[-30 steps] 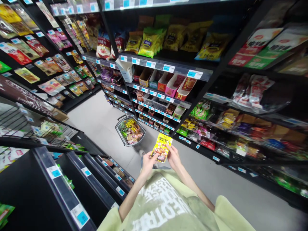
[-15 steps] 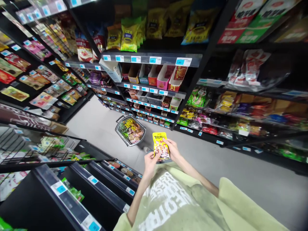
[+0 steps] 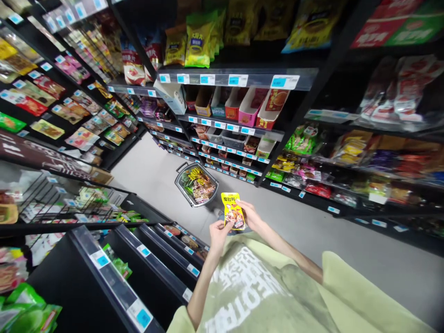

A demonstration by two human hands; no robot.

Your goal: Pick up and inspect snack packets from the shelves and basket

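Observation:
Both my hands hold a small yellow snack packet (image 3: pixel 233 211) in front of my chest, upright with its printed face toward me. My left hand (image 3: pixel 218 234) pinches its lower left corner with curled fingers. My right hand (image 3: pixel 251 215) grips its right edge, fingers wrapped behind it. Just beyond the packet, a grey shopping basket (image 3: pixel 182 185) stands on the floor, filled with several snack packs.
Black shelves (image 3: pixel 239 79) full of snack bags, cartons and blue price tags line the right side and the far left wall. A lower black shelf unit (image 3: pixel 114 282) stands close on my left. The pale grey aisle floor (image 3: pixel 152 171) runs between them.
The packet has turned from tilted right to nearly upright and stays in both hands. My view has shifted, so the basket and shelves sit slightly differently in frame.

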